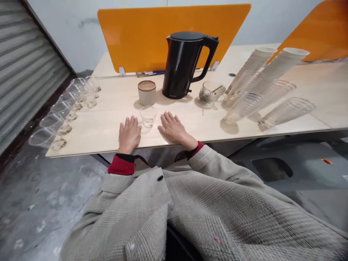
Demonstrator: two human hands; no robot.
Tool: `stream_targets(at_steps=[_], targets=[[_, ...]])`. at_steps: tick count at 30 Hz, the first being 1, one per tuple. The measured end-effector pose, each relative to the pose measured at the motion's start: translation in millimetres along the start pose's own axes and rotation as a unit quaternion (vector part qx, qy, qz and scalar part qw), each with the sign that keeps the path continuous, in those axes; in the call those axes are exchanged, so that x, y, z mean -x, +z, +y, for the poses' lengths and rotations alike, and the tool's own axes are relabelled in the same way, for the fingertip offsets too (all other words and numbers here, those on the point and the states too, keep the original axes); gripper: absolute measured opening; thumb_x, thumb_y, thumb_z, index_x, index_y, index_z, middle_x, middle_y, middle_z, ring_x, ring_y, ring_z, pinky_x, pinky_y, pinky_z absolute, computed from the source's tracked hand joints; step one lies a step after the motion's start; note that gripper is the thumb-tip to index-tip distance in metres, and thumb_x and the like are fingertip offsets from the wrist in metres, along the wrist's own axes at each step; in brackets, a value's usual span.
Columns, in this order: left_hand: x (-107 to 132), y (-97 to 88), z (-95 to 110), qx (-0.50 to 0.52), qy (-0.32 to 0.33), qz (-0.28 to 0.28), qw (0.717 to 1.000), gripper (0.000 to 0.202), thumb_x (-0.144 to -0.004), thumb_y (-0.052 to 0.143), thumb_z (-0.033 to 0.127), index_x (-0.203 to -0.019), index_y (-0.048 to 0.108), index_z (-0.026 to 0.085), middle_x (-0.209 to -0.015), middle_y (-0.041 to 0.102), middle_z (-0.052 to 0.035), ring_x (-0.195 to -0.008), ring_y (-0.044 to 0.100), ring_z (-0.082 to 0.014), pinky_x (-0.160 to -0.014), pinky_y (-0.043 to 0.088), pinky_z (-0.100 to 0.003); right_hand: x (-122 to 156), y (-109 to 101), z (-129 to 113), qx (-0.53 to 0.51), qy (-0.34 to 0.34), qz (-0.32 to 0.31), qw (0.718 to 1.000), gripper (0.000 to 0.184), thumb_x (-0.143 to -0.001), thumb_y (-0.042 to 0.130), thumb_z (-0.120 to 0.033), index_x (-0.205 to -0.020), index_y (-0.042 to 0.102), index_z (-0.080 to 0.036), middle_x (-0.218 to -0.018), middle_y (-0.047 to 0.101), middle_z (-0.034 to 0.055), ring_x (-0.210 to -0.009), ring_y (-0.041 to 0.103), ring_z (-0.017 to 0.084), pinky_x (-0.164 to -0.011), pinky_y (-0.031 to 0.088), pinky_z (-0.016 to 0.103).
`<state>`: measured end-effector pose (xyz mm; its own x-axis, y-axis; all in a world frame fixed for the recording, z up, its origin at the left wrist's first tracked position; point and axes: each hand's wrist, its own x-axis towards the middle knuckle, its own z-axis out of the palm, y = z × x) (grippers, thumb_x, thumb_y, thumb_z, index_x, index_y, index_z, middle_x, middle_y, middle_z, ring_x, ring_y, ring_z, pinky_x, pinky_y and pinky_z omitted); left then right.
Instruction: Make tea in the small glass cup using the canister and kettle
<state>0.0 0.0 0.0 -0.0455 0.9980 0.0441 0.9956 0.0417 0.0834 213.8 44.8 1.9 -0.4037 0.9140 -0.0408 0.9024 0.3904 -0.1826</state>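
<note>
My left hand (129, 133) lies flat on the pale wooden table (103, 123), fingers stretched out, holding nothing. My right hand (173, 128) rests flat on the table too, fingers apart and empty. Between them stands a small clear glass cup (148, 116), touched by neither hand as far as I can tell. Behind it are a beige jar with a wooden lid (146, 92) and a black electric kettle (187, 63). A glass mug with a metal strainer (210, 91) stands right of the kettle.
Several clear plastic cups with something at the bottom (61, 121) line the table's left edge. Stacks of clear and paper cups (268, 81) stand at the right. An orange divider (152, 32) stands behind the kettle. A rolling shutter (24, 65) is on the left.
</note>
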Motion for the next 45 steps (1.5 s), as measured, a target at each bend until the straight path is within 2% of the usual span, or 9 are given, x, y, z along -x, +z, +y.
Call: stream_targets(at_steps=[8, 12, 15, 19, 25, 29, 33, 39, 45], targets=[[-0.5, 1.6, -0.9, 0.005, 0.003, 0.014, 1.000, 0.064, -0.113, 0.022, 0.036, -0.170, 0.041, 0.016, -0.182, 0.035, -0.0096, -0.171, 0.028, -0.0316, -0.138, 0.026, -0.058, -0.5, 3.6, 2.6, -0.015, -0.001, 0.010, 1.000, 0.072, -0.111, 0.038, -0.042, -0.172, 0.034, -0.003, -0.183, 0.023, 0.0228, -0.173, 0.018, 0.036, -0.139, 0.015, 0.060], [1.5, 2.2, 0.2, 0.016, 0.004, 0.035, 0.999, 0.062, -0.112, 0.024, 0.034, -0.167, 0.047, 0.015, -0.179, 0.040, -0.0108, -0.169, 0.032, -0.0331, -0.137, 0.029, -0.058, -4.4, 6.9, 9.4, -0.082, -0.025, 0.050, 0.995, 0.079, -0.106, 0.051, -0.044, -0.171, 0.034, -0.003, -0.181, 0.029, 0.0249, -0.171, 0.026, 0.037, -0.139, 0.020, 0.058], [4.8, 1.6, 0.2, 0.044, 0.000, 0.063, 0.997, 0.059, -0.113, 0.027, 0.036, -0.162, 0.053, 0.015, -0.174, 0.049, -0.0130, -0.166, 0.038, -0.0339, -0.134, 0.033, -0.058, -12.4, 6.4, 7.1, -0.191, -0.040, 0.088, 0.977, 0.096, -0.096, 0.070, -0.051, -0.172, 0.033, -0.005, -0.177, 0.039, 0.0257, -0.165, 0.040, 0.036, -0.135, 0.033, 0.054], [13.3, -0.4, -4.2, 0.061, -0.032, 0.099, 0.993, 0.056, -0.112, 0.036, 0.038, -0.156, 0.059, 0.012, -0.168, 0.056, -0.0162, -0.162, 0.044, -0.0360, -0.131, 0.039, -0.055, -26.0, 8.0, -9.0, -0.353, -0.068, 0.130, 0.924, 0.105, -0.085, 0.083, -0.048, -0.171, 0.034, -0.014, -0.172, 0.048, 0.0218, -0.159, 0.049, 0.033, -0.128, 0.044, 0.049], [28.3, 0.8, -14.2, 0.057, -0.046, 0.102, 0.992, 0.053, -0.111, 0.045, 0.036, -0.154, 0.061, 0.009, -0.166, 0.058, -0.0176, -0.160, 0.047, -0.0374, -0.132, 0.039, -0.054, -40.8, 22.6, -24.9, -0.470, -0.038, 0.151, 0.869, 0.097, -0.076, 0.086, -0.038, -0.160, 0.044, -0.015, -0.155, 0.065, 0.0237, -0.142, 0.066, 0.032, -0.116, 0.055, 0.049], [34.9, 10.5, -15.5, 0.065, -0.030, 0.151, 0.986, 0.047, -0.110, 0.049, 0.038, -0.147, 0.066, 0.014, -0.160, 0.064, -0.0169, -0.157, 0.053, -0.0373, -0.129, 0.043, -0.056, -43.4, 26.2, -24.5, -0.465, -0.022, 0.181, 0.866, 0.084, -0.077, 0.083, -0.043, -0.151, 0.052, -0.020, -0.144, 0.073, 0.0194, -0.130, 0.072, 0.032, -0.105, 0.061, 0.052], [47.3, 24.6, -9.8, 0.085, 0.046, 0.191, 0.977, 0.040, -0.111, 0.050, 0.034, -0.140, 0.070, 0.013, -0.155, 0.068, -0.0172, -0.152, 0.059, -0.0325, -0.124, 0.048, -0.049, -48.6, 10.8, -29.4, -0.437, -0.060, 0.206, 0.874, 0.079, -0.076, 0.082, -0.055, -0.143, 0.054, -0.023, -0.140, 0.073, 0.0168, -0.127, 0.070, 0.033, -0.096, 0.063, 0.051], [66.5, 40.4, -2.6, 0.073, 0.137, 0.223, 0.962, 0.033, -0.109, 0.057, 0.033, -0.134, 0.072, 0.016, -0.146, 0.074, -0.0157, -0.137, 0.067, -0.0297, -0.103, 0.056, -0.047, -101.2, -16.6, -85.2, -0.427, -0.163, 0.161, 0.875, 0.085, -0.076, 0.084, -0.059, -0.145, 0.050, -0.023, -0.145, 0.068, 0.0196, -0.133, 0.067, 0.034, -0.097, 0.062, 0.048], [66.6, 44.2, -3.5, 0.059, 0.157, 0.232, 0.958, 0.033, -0.106, 0.063, 0.035, -0.132, 0.070, 0.017, -0.142, 0.073, -0.0144, -0.127, 0.067, -0.0290, -0.090, 0.055, -0.045, -173.4, 7.4, -177.2, -0.425, -0.204, 0.139, 0.871, 0.074, -0.072, 0.087, -0.056, -0.129, 0.053, -0.023, -0.127, 0.071, 0.0120, -0.120, 0.066, 0.028, -0.103, 0.056, 0.045]])
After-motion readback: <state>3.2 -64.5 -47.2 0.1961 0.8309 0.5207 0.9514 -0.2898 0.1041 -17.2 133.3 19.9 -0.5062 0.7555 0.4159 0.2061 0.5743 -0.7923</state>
